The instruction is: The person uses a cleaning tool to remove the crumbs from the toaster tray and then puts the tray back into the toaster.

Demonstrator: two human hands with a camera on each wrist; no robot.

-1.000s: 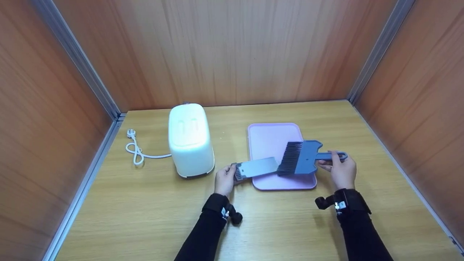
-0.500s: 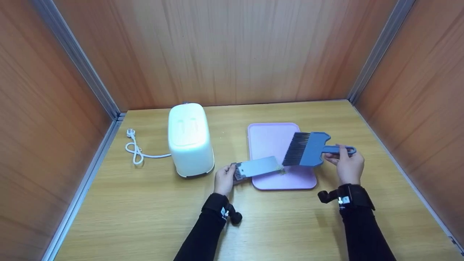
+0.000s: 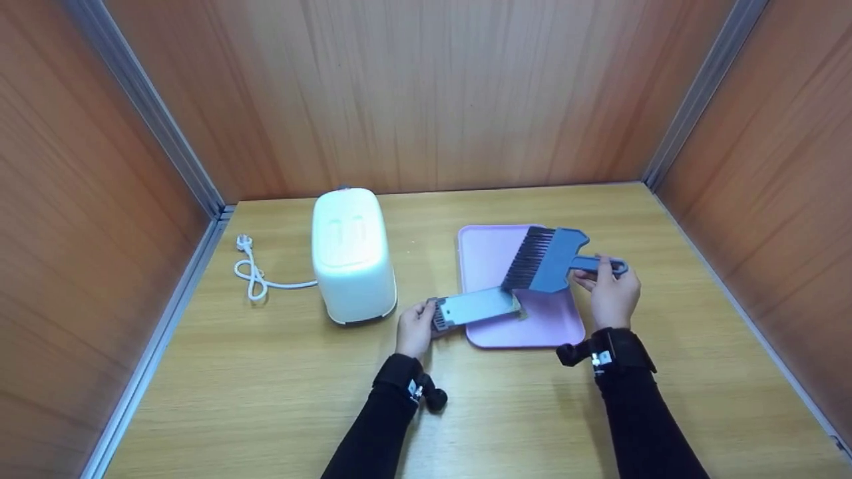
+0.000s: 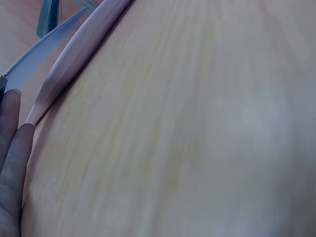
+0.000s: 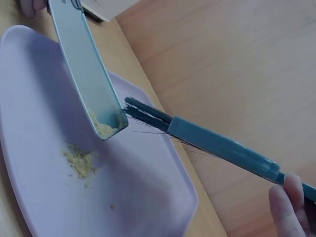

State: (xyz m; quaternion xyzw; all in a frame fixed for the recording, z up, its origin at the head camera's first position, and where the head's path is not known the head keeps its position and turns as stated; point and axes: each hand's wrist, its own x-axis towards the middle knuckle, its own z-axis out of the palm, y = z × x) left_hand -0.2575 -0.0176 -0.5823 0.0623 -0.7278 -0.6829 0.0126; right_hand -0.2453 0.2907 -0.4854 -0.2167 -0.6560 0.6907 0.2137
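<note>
My left hand [image 3: 415, 328] grips the near end of a long, shallow blue-grey crumb tray [image 3: 476, 307], its far end over a purple tray [image 3: 486, 249]. Yellowish crumbs [image 5: 104, 129] sit inside that far end. Below it, a small pile of crumbs [image 5: 79, 162] lies on the purple tray. Pinched by its handle in my right hand [image 3: 614, 293] is a wide blue brush [image 3: 558, 263] with dark bristles. The bristle tips are right at the crumb tray's far corner. In the left wrist view only some left fingers [image 4: 15, 153] show, beside the purple tray's rim.
A white toaster [image 3: 353, 259] stands left of the trays on the wooden table [image 3: 266, 386]. Its white cord with a plug [image 3: 249, 269] lies looped farther left. Wooden panels [image 3: 426, 100] enclose the table at the back and sides.
The brush first moved right and up off the crumb tray's end, uncovering crumbs, then came back left to its far corner. The left hand and crumb tray stay nearly still.
</note>
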